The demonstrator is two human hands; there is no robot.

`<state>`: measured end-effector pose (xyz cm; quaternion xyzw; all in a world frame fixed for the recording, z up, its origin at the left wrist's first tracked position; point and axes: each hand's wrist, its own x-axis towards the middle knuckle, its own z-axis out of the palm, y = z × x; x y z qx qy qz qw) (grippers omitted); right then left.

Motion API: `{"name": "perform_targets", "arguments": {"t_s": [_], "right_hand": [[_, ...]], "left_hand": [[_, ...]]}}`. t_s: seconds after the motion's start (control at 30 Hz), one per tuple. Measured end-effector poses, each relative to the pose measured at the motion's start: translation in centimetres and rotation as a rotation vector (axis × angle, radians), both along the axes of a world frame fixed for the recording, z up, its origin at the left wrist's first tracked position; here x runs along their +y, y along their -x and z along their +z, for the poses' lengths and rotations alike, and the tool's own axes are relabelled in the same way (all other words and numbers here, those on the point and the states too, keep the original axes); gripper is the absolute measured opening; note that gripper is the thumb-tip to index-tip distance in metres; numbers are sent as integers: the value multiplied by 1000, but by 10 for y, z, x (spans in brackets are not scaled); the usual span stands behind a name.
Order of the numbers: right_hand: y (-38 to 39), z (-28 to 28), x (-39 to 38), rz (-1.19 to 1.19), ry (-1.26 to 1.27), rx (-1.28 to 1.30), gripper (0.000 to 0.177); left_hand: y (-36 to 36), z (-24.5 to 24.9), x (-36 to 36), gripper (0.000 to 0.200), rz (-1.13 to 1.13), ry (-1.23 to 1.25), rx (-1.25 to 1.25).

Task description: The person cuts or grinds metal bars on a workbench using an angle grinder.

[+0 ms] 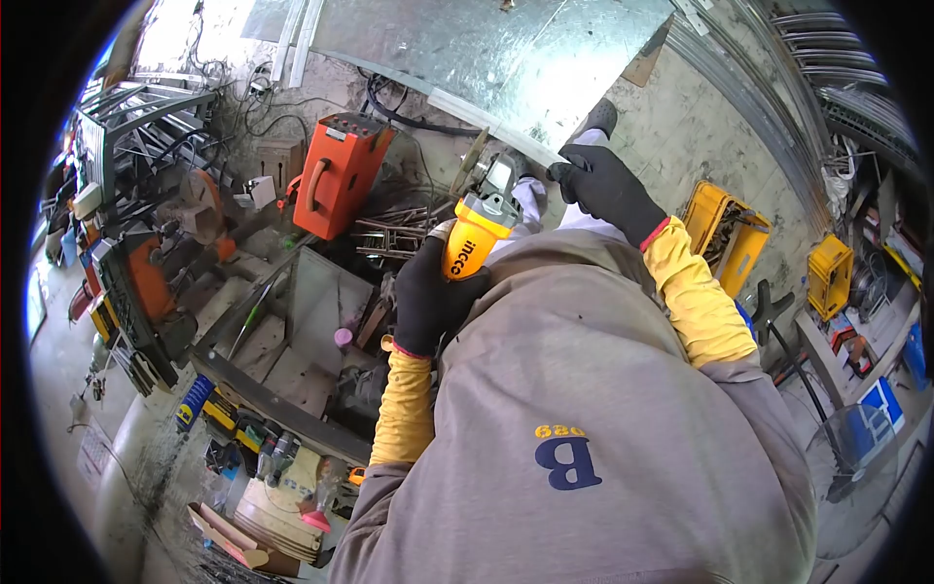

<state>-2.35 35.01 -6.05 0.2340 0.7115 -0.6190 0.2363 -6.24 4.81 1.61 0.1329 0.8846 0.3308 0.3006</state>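
At upper centre, the left hand (pixel 428 297) is clenching a grinder (pixel 475 234) while the right hand (pixel 605 190) is gripping a sheet (pixel 506 58) by its edge. No sparks are showing, so work looks barely begun.

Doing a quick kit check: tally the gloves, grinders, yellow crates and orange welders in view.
Gloves: 2 (left hand, right hand)
Grinder: 1
Yellow crates: 2
Orange welder: 1
Total: 6

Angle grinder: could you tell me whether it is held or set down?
Held: the left hand grips the angle grinder; the right hand holds the metal sheet.
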Motion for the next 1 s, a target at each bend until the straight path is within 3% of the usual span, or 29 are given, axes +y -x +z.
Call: {"name": "perform_targets", "arguments": {"t_s": [0.3, 0.53, 1.0], "right_hand": [[10, 15, 3, -21, 69, -167, 20], [6, 8, 0, -32, 71, -84, 24], [6, 4, 1, -11, 52, -131, 22]], "left_hand": [[2, -4, 1, 81, -41, 13, 29], [3, -3, 3, 79, 13, 54, -57], [4, -4, 3, 79, -40, 49, 5]]}}
